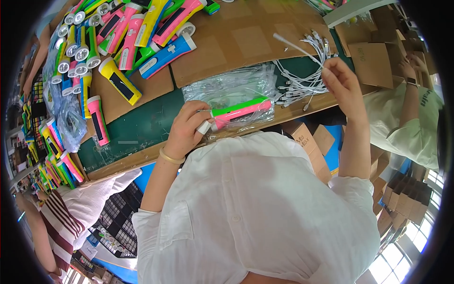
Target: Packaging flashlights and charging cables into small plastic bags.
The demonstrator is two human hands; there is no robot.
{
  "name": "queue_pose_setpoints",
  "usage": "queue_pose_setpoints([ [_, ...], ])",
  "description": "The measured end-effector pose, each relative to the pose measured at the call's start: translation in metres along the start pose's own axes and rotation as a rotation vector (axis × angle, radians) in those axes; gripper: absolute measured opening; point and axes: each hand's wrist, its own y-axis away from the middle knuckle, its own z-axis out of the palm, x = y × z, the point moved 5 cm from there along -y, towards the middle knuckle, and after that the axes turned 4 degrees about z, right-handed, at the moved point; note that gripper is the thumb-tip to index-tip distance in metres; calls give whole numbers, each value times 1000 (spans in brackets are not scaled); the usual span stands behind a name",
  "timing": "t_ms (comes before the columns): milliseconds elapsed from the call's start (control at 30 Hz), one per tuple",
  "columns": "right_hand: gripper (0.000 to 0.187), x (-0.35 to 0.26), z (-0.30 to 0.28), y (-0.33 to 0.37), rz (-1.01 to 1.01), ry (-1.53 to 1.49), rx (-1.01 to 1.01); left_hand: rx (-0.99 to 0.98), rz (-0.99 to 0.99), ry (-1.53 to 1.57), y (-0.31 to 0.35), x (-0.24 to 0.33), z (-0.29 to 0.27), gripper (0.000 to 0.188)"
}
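Observation:
My left hand (188, 127) is closed around the white head end of a pink and green flashlight (241, 111). Its body lies across a stack of clear plastic bags (227, 85), and a film of clear plastic seems to cover it. My right hand (341, 85) pinches a thin white cable (299, 48) between thumb and fingers. The cable's free end points up and to the left. Beneath it, a bundle of white USB cables (302, 84) is spread beside the bags, close to my right hand.
Many colourful flashlights (135, 35) are heaped at the far left on cardboard (246, 35) covering the green table (127, 135). Cardboard boxes (371, 64) stand at the right, near a person in a light green shirt (402, 123). Another person in a striped top (61, 213) is at the left.

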Motion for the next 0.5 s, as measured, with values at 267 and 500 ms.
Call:
queue_pose_setpoints([
  [267, 9, -42, 66, -6, -154, -407, -357, 45, -50, 35, 4, -1, 1, 22],
  [500, 20, 35, 112, -22, 150, -147, -508, 54, -72, 84, 7, -2, 2, 20],
])
